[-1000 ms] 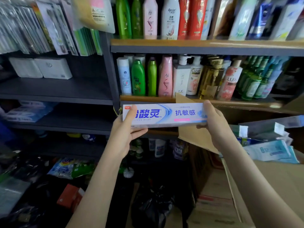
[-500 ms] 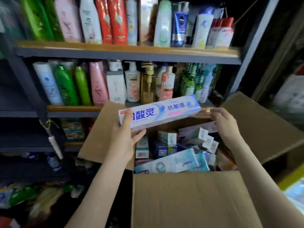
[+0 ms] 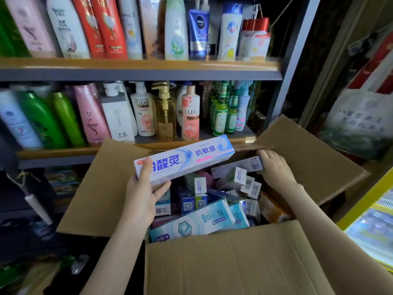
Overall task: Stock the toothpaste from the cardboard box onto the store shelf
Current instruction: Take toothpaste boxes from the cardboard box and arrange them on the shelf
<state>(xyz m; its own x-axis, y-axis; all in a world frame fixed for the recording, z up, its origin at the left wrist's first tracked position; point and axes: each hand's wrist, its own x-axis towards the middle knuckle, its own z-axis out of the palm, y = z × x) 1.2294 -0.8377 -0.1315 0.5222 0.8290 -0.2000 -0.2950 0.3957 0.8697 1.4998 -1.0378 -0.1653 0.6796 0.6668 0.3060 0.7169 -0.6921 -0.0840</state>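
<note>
White-blue toothpaste box [image 3: 187, 159] w/ pink stripe, brown cardboard box [image 3: 234, 262], green & pink bottles [image 3: 63, 118].

right hand [image 3: 274, 169]: let go of toothpaste carton [image 3: 185, 159] | now grips second carton [image 3: 244, 165] in cardboard box [image 3: 234, 262]

On the upper shelf [image 3: 138, 66], upright in a row: white bottle [image 3: 68, 33], two red bottles [image 3: 102, 28], pale green bottle [image 3: 176, 33], blue tube [image 3: 198, 33] (Nivea, cap down), red-capped pack [image 3: 254, 39] at the right end. On the lower shelf [image 3: 53, 153], upright as well: green bottles [image 3: 42, 120] at left, pink bottle [image 3: 91, 118], white pump bottle [image 3: 143, 111], amber pump bottle [image 3: 165, 116] just beside it, LUX bottle [image 3: 190, 116], then small green bottles [image 3: 223, 111] clustered near the grey post [image 3: 285, 71].
</note>
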